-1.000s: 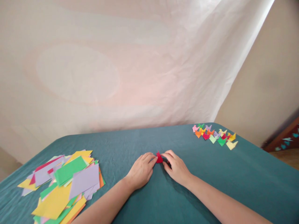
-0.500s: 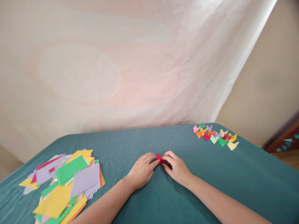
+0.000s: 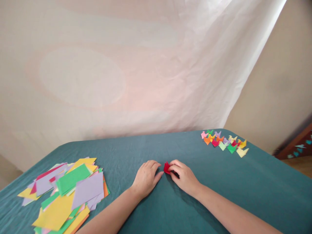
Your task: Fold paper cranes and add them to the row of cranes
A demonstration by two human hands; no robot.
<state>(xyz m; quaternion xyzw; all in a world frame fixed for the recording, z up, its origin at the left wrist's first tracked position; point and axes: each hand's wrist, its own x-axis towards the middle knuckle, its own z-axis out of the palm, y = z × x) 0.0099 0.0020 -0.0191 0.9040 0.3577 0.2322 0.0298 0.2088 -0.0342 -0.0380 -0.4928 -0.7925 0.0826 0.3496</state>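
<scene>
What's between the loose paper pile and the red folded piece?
Head view: bare teal tablecloth, then the left hand, fingertips beside the red piece.

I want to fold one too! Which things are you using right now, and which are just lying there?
In use:
red paper, pinched by the right hand
left hand, beside it on the cloth

Lying about:
loose sheets, piled at the left
folded shapes, in a row at the far right
backdrop, hanging behind the table

Soft, even daylight; warped edges.
</scene>
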